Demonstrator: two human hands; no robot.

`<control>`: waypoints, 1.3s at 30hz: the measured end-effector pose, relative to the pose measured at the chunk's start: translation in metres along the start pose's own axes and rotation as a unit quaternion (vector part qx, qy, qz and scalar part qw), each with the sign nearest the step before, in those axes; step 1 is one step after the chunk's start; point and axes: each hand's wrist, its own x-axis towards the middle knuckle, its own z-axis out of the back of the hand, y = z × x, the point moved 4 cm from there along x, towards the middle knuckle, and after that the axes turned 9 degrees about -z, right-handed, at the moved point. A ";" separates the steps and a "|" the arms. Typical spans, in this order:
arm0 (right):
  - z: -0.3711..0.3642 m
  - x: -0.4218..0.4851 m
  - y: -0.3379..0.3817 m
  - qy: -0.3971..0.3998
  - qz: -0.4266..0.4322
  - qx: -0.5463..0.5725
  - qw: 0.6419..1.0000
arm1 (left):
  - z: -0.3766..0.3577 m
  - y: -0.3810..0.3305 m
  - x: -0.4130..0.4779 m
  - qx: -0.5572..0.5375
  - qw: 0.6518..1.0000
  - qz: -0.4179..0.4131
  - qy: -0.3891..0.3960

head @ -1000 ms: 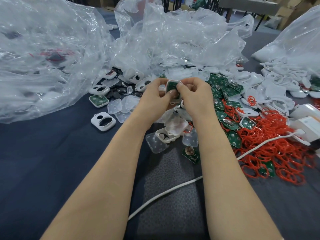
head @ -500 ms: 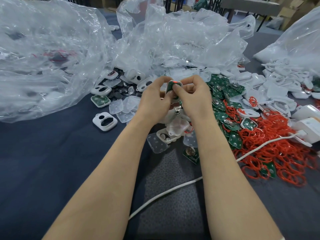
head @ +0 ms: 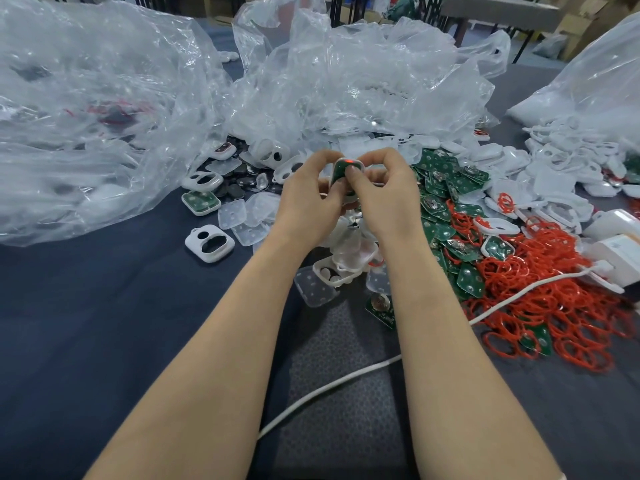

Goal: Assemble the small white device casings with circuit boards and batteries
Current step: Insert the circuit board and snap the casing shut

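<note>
Hands were together above the table: left hand (head: pixel 308 199) and right hand (head: pixel 388 199) both pinched one white casing (head: pixel 343 167), a green board seated inside. It sat between the fingertips, dead ahead, long axis running away from the body. Right thumb pressed its face; neither hand looked nearer. Loose circuit boards (head: pixel 460 183) lay beyond-right, plastic bags (head: pixel 346 81) farthest.

The casing (head: pixel 341 173) now shows a red light (head: pixel 349 162) (dark before).
</note>
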 end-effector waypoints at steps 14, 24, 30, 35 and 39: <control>0.058 0.012 -0.003 -0.103 -0.034 -0.202 0.973 | 0.015 0.007 0.001 -0.191 0.971 0.115 -0.086; 0.029 0.009 -0.010 -0.006 -0.092 -0.434 0.896 | 0.015 0.005 -0.001 -0.213 0.960 0.150 -0.105; 0.034 0.008 -0.003 0.007 -0.028 -0.272 0.962 | 0.013 0.006 -0.001 -0.225 0.955 0.174 -0.089; 0.039 0.007 0.006 0.011 -0.033 0.060 0.998 | 0.010 0.007 0.001 -0.235 0.953 0.176 -0.077; 0.019 0.005 0.005 0.083 -0.050 0.083 0.992 | 0.006 0.007 0.001 -0.227 0.955 0.184 -0.048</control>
